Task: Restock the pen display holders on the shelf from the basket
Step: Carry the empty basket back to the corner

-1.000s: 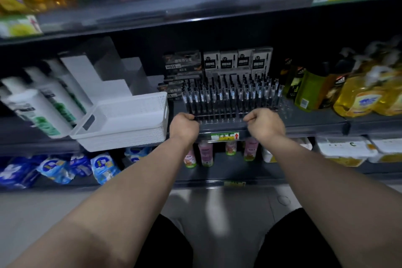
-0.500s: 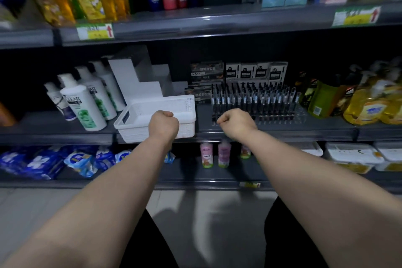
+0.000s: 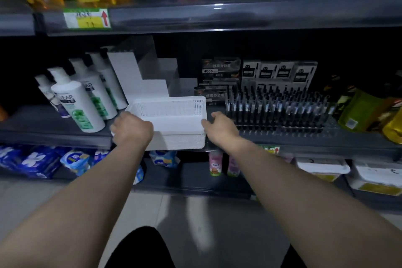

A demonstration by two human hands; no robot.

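At the front edge of the middle shelf (image 3: 54, 135) sits the white perforated basket (image 3: 174, 115), both hands on it: the left hand (image 3: 132, 129) is curled over its near left corner, while the right hand (image 3: 221, 128) has its fingers loosely spread, thumb touching the near right corner. Right of the basket stands the pen display holder (image 3: 276, 111), packed with upright black pens. Left of the basket stand white shampoo bottles (image 3: 76, 104). Behind the basket rises a white stepped stand (image 3: 139, 80).
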